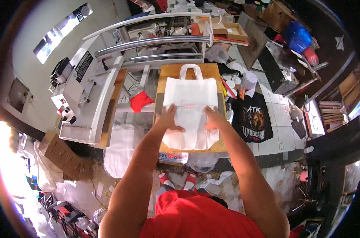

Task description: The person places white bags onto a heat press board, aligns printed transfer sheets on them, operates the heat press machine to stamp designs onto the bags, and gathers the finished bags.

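A white tote bag (pixel 190 93) lies flat on a brown board (pixel 163 77), its loop handle pointing away from me. Faint reddish print shows across its middle. My left hand (pixel 169 120) rests on the bag's left edge, fingers spread, thumb stretched inward. On the opposite edge lies my right hand (pixel 213 118), its fingers stretched out over the fabric. Neither hand grips anything that I can see. Below the board's near edge, part of a printed bag (pixel 173 158) with blue and red lettering shows.
Left stands a white machine (pixel 71 97) with a metal roller (pixel 152 44) across the back. A red cloth (pixel 141 102) lies on its frame. To the right are a black printed bag (pixel 253 119) and white tubs (pixel 249 79). More white bags (pixel 122 146) hang at the lower left.
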### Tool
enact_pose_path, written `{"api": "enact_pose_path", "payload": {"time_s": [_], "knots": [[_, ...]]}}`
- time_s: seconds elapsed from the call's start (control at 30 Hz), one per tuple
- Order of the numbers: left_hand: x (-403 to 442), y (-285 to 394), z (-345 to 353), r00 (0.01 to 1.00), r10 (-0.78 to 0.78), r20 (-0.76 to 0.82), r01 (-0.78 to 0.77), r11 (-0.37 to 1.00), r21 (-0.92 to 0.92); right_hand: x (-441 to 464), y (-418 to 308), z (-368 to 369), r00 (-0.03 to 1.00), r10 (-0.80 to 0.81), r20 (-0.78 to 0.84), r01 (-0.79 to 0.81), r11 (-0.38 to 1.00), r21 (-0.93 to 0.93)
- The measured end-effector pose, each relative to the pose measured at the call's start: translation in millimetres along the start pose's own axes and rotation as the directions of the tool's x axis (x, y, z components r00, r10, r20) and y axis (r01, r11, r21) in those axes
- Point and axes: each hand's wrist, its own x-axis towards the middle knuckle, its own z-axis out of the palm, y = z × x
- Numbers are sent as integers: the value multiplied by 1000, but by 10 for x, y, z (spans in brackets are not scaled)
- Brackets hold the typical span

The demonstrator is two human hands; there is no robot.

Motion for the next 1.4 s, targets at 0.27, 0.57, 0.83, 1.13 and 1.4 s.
{"api": "enact_pose_path", "payload": {"time_s": [0.27,0.57,0.83,1.13,1.4], "knots": [[-97,-85,-169,988,-119,101,106,986,129,13,5,-154,994,21,106,-13,997,-72],[-195,-233,-52,995,1,-98,-2,1000,-15,-19,-16,-158,1000,8,4,-8,1000,15],[-1173,-995,519,843,-98,-530,-150,902,-405,-184,-6,-239,861,-162,-483,275,946,171],[-2195,-1054,2049,649,-605,-461,174,708,-685,410,-749,-37,960,-134,-245,124,991,-55],[-1859,-638,2645,791,-597,131,465,449,-763,414,-841,311,949,-120,-292,91,990,-110]]}}
